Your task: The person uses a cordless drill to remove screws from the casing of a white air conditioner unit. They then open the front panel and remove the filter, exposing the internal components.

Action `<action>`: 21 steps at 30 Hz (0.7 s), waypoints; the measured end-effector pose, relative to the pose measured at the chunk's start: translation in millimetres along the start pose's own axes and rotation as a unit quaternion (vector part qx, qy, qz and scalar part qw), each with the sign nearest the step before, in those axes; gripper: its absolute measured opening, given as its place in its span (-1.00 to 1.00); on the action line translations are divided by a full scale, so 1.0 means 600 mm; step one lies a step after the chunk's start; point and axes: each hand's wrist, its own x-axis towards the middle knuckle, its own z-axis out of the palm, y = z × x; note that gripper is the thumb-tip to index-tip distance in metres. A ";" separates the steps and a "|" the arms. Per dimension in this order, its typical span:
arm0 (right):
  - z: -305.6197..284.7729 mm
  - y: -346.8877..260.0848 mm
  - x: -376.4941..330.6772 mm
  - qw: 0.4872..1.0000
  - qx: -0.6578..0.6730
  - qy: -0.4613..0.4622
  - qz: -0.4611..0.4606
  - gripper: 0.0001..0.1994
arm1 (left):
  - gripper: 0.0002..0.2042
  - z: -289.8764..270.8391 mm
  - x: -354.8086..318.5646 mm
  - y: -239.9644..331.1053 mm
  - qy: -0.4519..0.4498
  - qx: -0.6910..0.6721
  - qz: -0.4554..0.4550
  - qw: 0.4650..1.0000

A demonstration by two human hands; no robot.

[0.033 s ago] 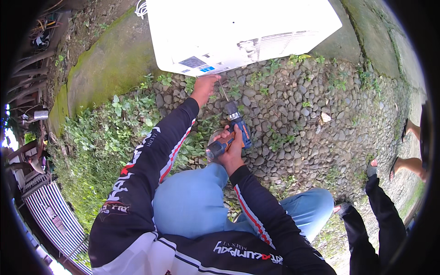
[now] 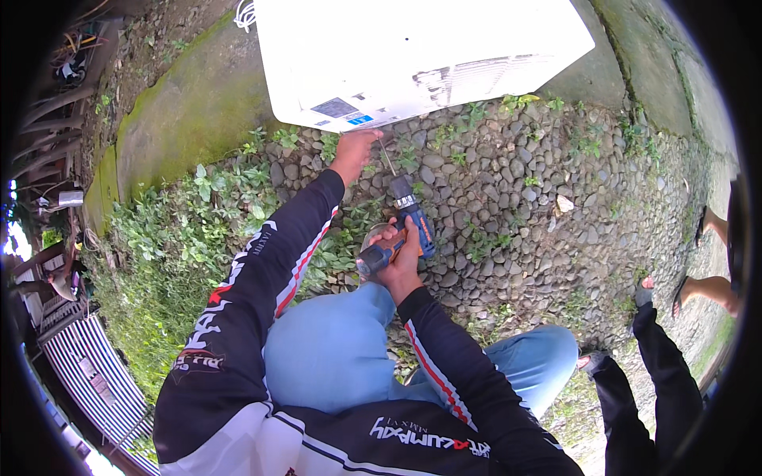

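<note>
Blue and black, a cordless drill with orange marks (image 2: 426, 238) is held over the grey pebble bed (image 2: 492, 190), gripped by the right hand (image 2: 403, 258), whose fingers are wrapped around its handle. A long, thin metal bit (image 2: 387, 159) runs from its chuck to the near edge of a large white box-shaped appliance (image 2: 397, 55), right of that appliance's near-left corner. The left hand (image 2: 355, 152) is at the same edge, its fingers drawn narrow near the tip of the bit; I cannot tell whether they pinch anything. Just above the fingers are a small blue label (image 2: 360, 120) and a dark rectangular label (image 2: 334, 108). A mossy concrete slab (image 2: 198, 91) lies left of the appliance, with leafy green plants (image 2: 198, 206) along its near edge. A coiled white cord (image 2: 244, 14) shows beside the appliance's left side. Beyond the pebble bed's right edge is a bystander's bare leg (image 2: 710, 289), and nearer, another's black trousers (image 2: 671, 365).
</note>
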 end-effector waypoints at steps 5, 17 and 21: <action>-0.003 0.010 0.014 1.000 0.025 -0.009 0.002 -0.69 | -0.84 -0.002 -0.003 0.007 -0.009 0.005 0.039 0.999; -0.011 0.012 0.035 0.998 0.057 -0.023 0.035 -0.79 | -0.85 -0.001 0.020 0.003 -0.052 -0.110 -0.003 0.993; -0.008 0.013 0.038 0.997 0.048 -0.055 0.028 -0.78 | -0.85 0.001 0.021 0.006 -0.040 -0.122 -0.019 0.992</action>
